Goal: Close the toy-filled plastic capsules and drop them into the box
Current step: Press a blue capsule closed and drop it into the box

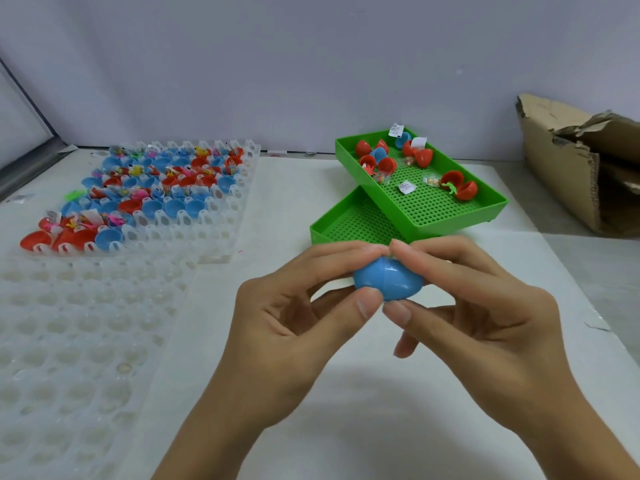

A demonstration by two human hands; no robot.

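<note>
Mid-frame, blue capsule point(388, 278) pinched between left hand point(291, 317) and right hand point(474, 306), thumbs under, forefingers on top. Paper slips in green tray point(450, 209) unreadable. Cardboard box point(575, 168) right edge.

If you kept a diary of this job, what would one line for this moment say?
step: closing capsule | left hand and right hand: pinching blue capsule | cardboard box: far right, not reached
</note>
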